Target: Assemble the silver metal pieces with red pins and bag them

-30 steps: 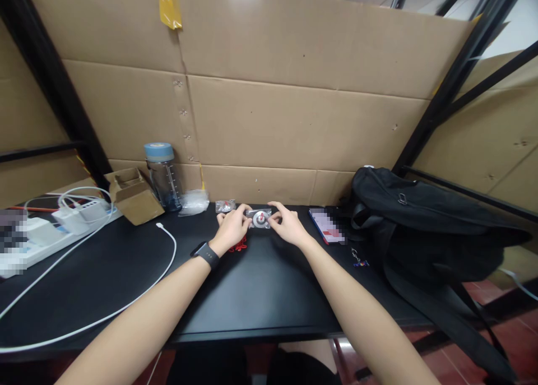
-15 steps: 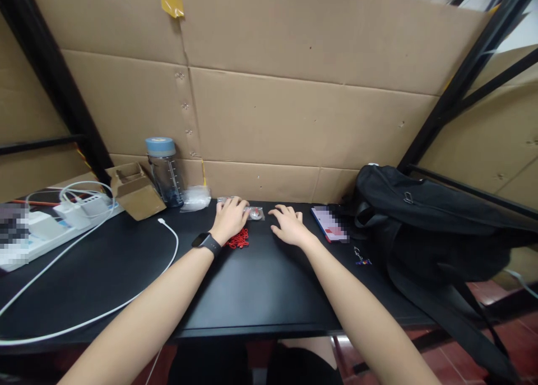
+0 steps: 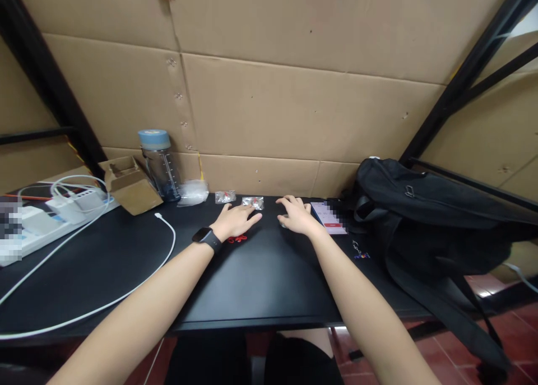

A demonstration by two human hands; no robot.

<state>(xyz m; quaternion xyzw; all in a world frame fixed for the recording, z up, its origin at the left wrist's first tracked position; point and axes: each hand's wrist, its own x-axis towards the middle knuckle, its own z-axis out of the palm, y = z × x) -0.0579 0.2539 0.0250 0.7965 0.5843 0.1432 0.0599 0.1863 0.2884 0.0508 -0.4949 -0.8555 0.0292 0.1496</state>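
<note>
My left hand (image 3: 234,221) lies low over the black table with its fingers stretched out and thumb apart. A bundle of red cord (image 3: 237,239) shows partly from beneath it. Just beyond its fingertips are two small clear packets: one packet (image 3: 253,203) with a red bit inside, and another packet (image 3: 225,196) further left. To the right, my right hand (image 3: 295,214) is palm down with its fingers spread and slightly bent. A small greyish thing (image 3: 283,225) peeks out under its thumb side; I cannot make out what it is.
A phone (image 3: 328,218), a keychain (image 3: 360,251) and a black bag (image 3: 432,205) are on the right. On the left are a water bottle (image 3: 162,169), an opened cardboard box (image 3: 133,189), a plastic bag (image 3: 193,193), a power strip (image 3: 59,228) and a white cable (image 3: 172,245). Cardboard (image 3: 260,116) walls the back.
My left hand has drawn back from the packets, uncovering them, and its fingers have turned to the right. My right hand has shifted slightly right, towards the phone. The view has tilted down a little.
</note>
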